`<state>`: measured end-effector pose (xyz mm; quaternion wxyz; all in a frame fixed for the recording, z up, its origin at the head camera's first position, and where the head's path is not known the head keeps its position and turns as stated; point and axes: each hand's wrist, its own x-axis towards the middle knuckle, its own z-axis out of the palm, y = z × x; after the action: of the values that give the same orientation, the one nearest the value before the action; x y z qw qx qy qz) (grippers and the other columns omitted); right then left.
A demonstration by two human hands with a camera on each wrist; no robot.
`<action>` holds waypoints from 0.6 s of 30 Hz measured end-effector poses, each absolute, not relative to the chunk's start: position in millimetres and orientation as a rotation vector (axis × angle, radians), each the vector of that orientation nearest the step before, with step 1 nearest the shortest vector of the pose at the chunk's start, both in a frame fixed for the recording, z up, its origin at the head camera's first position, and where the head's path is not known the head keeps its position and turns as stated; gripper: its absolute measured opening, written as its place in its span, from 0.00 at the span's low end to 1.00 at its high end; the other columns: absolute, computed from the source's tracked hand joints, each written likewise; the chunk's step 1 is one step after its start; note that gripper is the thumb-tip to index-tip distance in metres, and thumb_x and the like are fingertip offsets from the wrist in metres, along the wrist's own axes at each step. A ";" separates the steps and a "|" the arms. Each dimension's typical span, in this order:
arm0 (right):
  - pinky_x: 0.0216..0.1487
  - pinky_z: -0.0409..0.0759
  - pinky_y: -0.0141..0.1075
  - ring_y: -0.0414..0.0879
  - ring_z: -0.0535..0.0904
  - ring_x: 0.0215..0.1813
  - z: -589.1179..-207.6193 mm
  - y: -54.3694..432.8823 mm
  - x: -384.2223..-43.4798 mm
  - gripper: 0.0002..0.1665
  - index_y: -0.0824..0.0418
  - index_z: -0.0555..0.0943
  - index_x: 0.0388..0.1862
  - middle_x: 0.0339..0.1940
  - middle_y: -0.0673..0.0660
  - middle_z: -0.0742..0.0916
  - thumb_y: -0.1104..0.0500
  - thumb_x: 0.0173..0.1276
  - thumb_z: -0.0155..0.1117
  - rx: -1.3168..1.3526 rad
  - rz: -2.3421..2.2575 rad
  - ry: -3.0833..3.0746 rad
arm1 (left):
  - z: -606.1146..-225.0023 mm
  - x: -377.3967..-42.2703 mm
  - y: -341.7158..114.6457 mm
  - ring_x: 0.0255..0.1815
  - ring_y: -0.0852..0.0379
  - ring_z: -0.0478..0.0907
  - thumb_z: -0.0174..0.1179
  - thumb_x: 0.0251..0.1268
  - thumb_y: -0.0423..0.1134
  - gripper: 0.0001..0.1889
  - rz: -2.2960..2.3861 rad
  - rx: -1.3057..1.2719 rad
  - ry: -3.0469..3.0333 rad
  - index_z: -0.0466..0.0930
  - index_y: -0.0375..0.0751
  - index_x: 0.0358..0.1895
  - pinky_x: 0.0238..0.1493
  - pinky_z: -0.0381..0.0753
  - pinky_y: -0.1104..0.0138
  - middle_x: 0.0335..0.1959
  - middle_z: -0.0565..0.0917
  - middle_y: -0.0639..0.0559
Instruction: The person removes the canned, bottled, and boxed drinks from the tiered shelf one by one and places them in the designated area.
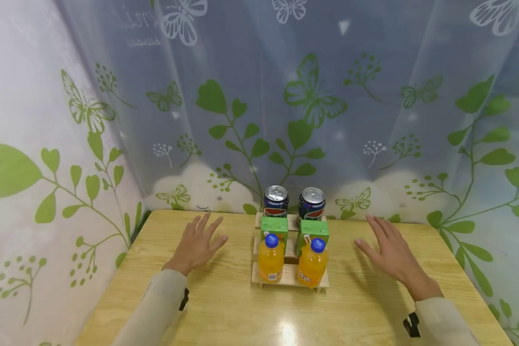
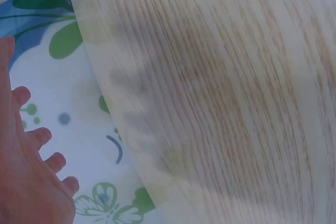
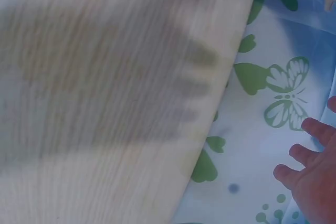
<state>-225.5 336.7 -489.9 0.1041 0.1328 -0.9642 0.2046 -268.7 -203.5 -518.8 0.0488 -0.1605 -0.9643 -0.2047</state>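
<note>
- Pale wooden three-tier rack (image 1: pixel 290 275) stands toward the far middle of the wooden table (image 1: pixel 225 302).
- Its near tier bears two orange plastic bottles with blue caps (image 1: pixel 270 262), its middle two green box-shaped cartons (image 1: pixel 315 227), its far two dark-blue metal cans (image 1: pixel 312 206).
- Left hand (image 1: pixel 196 247), apart from the rack's left side: fingers straight, spread.
- Right hand (image 1: pixel 391 254), apart from its right: fingers extended, thumb wide.

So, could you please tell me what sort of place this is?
Probably a small curtained-off indoor workspace: a wooden table, printed curtains at its back and sides, and a tiered stand holding drinks.
</note>
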 end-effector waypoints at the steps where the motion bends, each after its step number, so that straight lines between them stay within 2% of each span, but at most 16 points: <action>1: 0.74 0.60 0.81 0.80 0.59 0.82 -488.1 335.7 -226.1 0.50 0.66 0.57 0.89 0.84 0.77 0.65 0.40 0.83 0.63 0.390 0.624 -2.841 | -518.4 -268.4 -202.9 0.88 0.23 0.49 0.52 0.86 0.61 0.37 -0.636 -0.509 -2.935 0.61 0.49 0.88 0.85 0.46 0.26 0.89 0.55 0.30; 6: 0.73 0.60 0.82 0.80 0.58 0.82 -479.2 331.9 -231.1 0.50 0.64 0.55 0.90 0.84 0.78 0.64 0.41 0.84 0.62 0.395 0.698 -2.834 | -520.3 -267.5 -198.8 0.87 0.22 0.50 0.51 0.87 0.61 0.37 -0.707 -0.610 -2.903 0.61 0.46 0.87 0.83 0.52 0.25 0.88 0.55 0.29; 11: 0.75 0.58 0.82 0.80 0.58 0.82 -469.6 327.6 -234.2 0.52 0.59 0.49 0.92 0.85 0.78 0.63 0.40 0.85 0.60 0.376 0.748 -2.846 | -521.5 -267.9 -193.5 0.87 0.22 0.50 0.50 0.87 0.62 0.37 -0.777 -0.681 -2.889 0.58 0.49 0.89 0.79 0.58 0.22 0.89 0.53 0.31; 18: 0.76 0.58 0.82 0.80 0.58 0.83 -459.5 320.9 -239.0 0.52 0.59 0.48 0.93 0.86 0.77 0.62 0.38 0.85 0.59 0.359 0.791 -2.859 | -517.1 -264.7 -185.7 0.90 0.29 0.48 0.54 0.86 0.61 0.38 -0.881 -0.719 -2.935 0.56 0.53 0.90 0.82 0.58 0.26 0.91 0.50 0.38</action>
<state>-239.0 320.9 -459.5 0.0767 0.1198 -0.9539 0.2641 -264.7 -185.7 -517.1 -0.0030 -0.2284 -0.9324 -0.2800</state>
